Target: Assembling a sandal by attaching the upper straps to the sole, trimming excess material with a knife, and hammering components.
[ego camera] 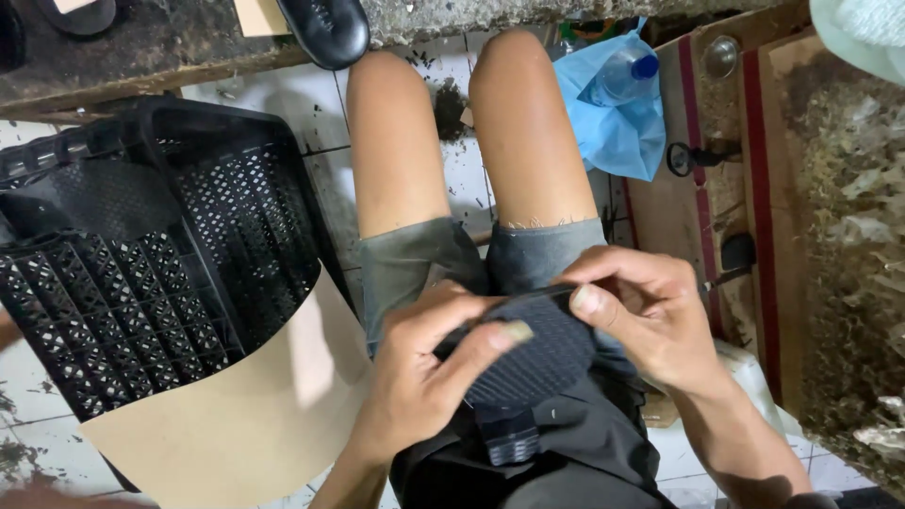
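Observation:
I sit with my knees apart and hold a black shoe sole point(528, 363) with a diamond-pattern tread over my lap. My left hand point(424, 377) grips it from the left, thumb pressed on the tread. My right hand point(646, 316) pinches the sole's upper right edge between thumb and fingers. The lower end of the sole point(509, 438) points toward my body, resting against dark fabric on my lap.
A black plastic lattice crate point(160, 254) stands on the tiled floor at my left, with a tan cardboard sheet point(245, 405) leaning on it. A black shoe point(325, 28) lies at the top. A blue bag with a bottle point(617, 94) and a wooden board point(716, 188) sit right.

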